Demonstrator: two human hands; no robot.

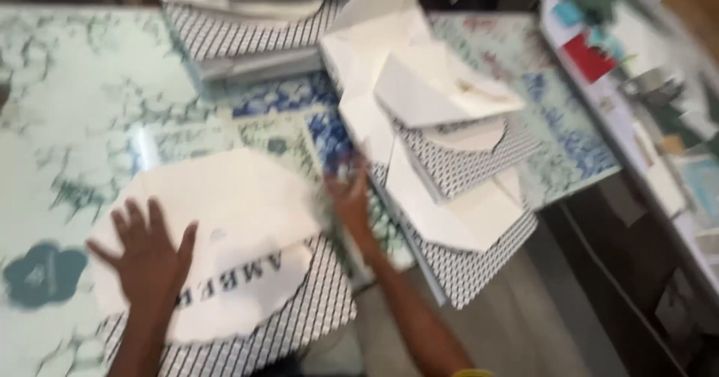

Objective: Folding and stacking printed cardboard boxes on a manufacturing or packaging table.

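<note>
My left hand (pixel 150 253) lies flat with fingers spread on a white paper sheet (pixel 232 205) that covers a black-and-white patterned flat box (pixel 314 309) at the table's near edge. My right hand (pixel 350 193) reaches over the table toward the near edge of a stack of folded white and patterned box blanks (pixel 449 167); it is motion-blurred, fingers apart, nothing visibly held. The whole view is blurred.
The table (pixel 82 100) has a pale green-and-blue floral top under glass. More stacked patterned boxes (pixel 255 32) lie at the far side. To the right, a shelf (pixel 636 92) holds mixed papers and coloured items. A floor gap (pixel 524 324) runs beside the table.
</note>
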